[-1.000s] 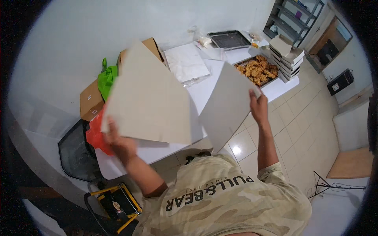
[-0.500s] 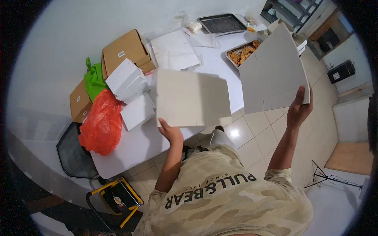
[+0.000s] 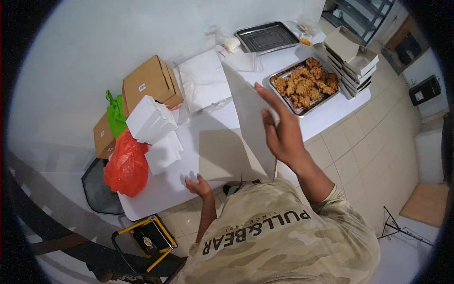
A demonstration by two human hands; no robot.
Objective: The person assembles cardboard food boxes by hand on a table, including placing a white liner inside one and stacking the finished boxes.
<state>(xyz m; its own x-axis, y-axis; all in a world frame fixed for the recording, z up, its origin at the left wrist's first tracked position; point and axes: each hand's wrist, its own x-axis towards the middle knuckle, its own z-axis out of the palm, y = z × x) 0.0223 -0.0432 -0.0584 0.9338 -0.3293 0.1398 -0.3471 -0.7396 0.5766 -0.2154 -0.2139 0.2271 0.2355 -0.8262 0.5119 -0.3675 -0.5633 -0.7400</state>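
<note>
A flat cardboard panel point(image 3: 220, 154) with a beige face lies low over the near edge of the table. Beside it, on its right, a pale grey-white cardboard panel point(image 3: 250, 111) stands tilted upright. I cannot tell whether the two are joined. My right hand point(image 3: 283, 135) rests against the outer right side of the upright panel, fingers stretched out and thumb apart. At the near left corner of the flat panel is my left hand point(image 3: 200, 187), its thumb and forefinger spread. Whether it touches the corner is unclear.
A tray of fried chicken point(image 3: 305, 85) sits to the right, with stacked open boxes point(image 3: 350, 59) beyond. An empty black tray point(image 3: 267, 37) lies at the back. White boxes point(image 3: 151, 120), a brown carton point(image 3: 151, 83) and a red plastic bag point(image 3: 126, 163) crowd the left.
The right panel has swung left over the flat one, and my right hand has opened from its grip on the edge. The flat panel has come lower; my left hand has loosened.
</note>
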